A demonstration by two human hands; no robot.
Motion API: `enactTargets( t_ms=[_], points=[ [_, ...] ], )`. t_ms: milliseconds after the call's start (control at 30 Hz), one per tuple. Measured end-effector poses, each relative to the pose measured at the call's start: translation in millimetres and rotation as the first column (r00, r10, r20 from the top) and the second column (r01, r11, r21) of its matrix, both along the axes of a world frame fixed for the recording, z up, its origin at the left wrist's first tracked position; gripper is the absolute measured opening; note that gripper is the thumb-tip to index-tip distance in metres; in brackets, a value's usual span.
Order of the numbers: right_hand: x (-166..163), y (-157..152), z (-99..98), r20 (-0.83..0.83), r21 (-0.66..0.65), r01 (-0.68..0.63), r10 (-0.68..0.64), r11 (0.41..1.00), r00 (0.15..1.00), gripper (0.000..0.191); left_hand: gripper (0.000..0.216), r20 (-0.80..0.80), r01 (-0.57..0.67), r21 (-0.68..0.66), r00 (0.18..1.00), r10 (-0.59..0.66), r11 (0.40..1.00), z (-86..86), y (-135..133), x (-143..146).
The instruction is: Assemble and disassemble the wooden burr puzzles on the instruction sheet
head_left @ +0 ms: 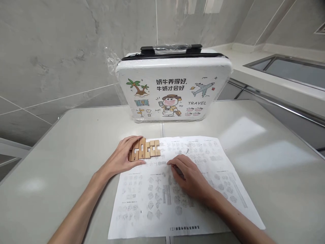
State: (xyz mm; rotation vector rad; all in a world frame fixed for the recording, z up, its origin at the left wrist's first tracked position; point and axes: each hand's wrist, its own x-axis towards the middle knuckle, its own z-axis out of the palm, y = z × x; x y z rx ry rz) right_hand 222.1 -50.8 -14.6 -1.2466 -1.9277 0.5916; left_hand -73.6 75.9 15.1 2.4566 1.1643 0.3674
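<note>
Several flat wooden puzzle pieces [148, 149] lie fitted side by side at the upper left of a printed paper sheet [162, 230]. Small gaps show between some pieces, and two bear handwritten numbers. My left hand [125, 154] spans the left end of this row, fingers along the far edge and thumb at the near edge, gripping the pieces. Part of the row is covered by that hand. To the right, my right hand [189, 176] rests palm down on the sheet, loosely curled with thumb and forefinger apart. No object shows in it; its palm is hidden.
A white case [175, 71] with cartoon prints and a black handle stands upright behind the sheet, wrapped in clear plastic. The pale table [254, 152] extends to both sides. Behind are a grey marbled wall [63, 51] and, at right, a counter with a dark inset panel [289, 69].
</note>
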Motion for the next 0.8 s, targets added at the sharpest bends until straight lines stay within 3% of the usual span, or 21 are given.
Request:
enactTargets(
  t_ms=[167, 333, 800],
  points=[
    [0.2, -0.2, -0.3, -0.004, -0.002, -0.006, 0.006, 1.0, 1.0, 0.022, 0.086, 0.011, -0.021, 0.007, 1.0, 0.021, 1.0, -0.8, 2.3, -1.9],
    [0.3, -0.3, 0.9, 0.0, -0.019, -0.008, 0.008, 1.0, 1.0, 0.022, 0.085, 0.027, -0.072, 0.099, 0.997, 0.069, 0.992, -5.2, 5.1, -8.9],
    [0.7, -0.7, 2.2, -0.001, -0.02, -0.01, 0.01, 1.0, 1.0, 0.024, 0.073, 0.046, -0.08, 0.225, 0.996, 0.071, 0.971, -3.2, 1.6, -9.3]
  ],
)
